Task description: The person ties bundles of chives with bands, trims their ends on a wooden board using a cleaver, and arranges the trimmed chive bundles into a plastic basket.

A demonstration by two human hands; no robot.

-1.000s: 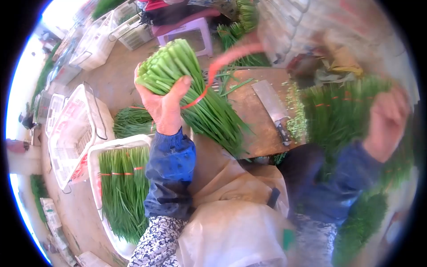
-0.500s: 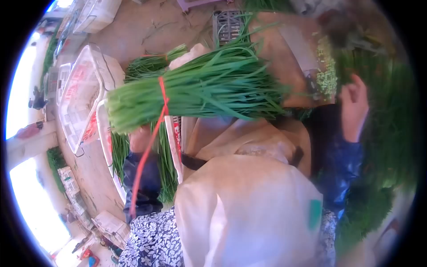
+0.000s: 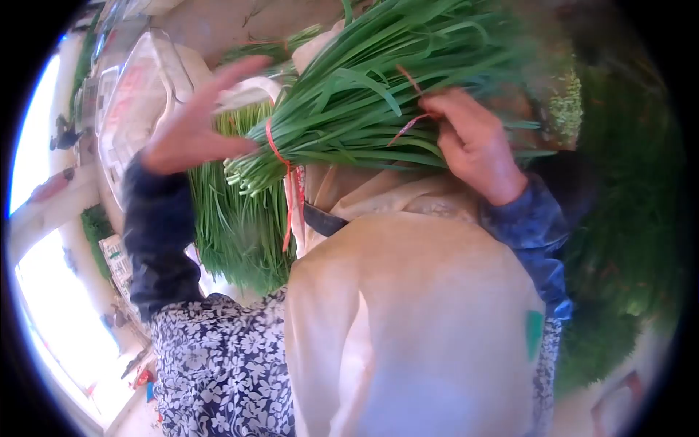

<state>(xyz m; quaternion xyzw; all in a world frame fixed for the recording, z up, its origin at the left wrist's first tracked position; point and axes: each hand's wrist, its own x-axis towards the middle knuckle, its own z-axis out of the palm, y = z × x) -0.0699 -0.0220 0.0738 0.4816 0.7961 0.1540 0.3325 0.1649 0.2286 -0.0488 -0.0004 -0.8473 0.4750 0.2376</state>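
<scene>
A large bunch of garlic chives (image 3: 349,109) lies across in front of me, pale cut ends to the left and leaves to the right. A red tie (image 3: 274,143) circles it near the cut ends, one tail hanging down. My left hand (image 3: 200,124) is open beside those ends, thumb and fingers spread, slightly blurred. Over the leafy part, my right hand (image 3: 473,142) pinches a second red tie (image 3: 409,125) between thumb and fingers. Its loose ends stick out to the left, and whether it passes under the leaves is hidden.
More chives (image 3: 237,226) fill a white basket below my left hand. Another white basket (image 3: 138,120) lined with printed paper stands at left. Chopped pale green bits (image 3: 566,109) lie at right, with a dark mass of greens (image 3: 626,218) beyond. A beige apron (image 3: 408,306) covers my front.
My left hand has come out from under the bunch and spread open. My right hand has moved left onto the leaves with a red tie. The bunch has shifted and tilted, leaves upward.
</scene>
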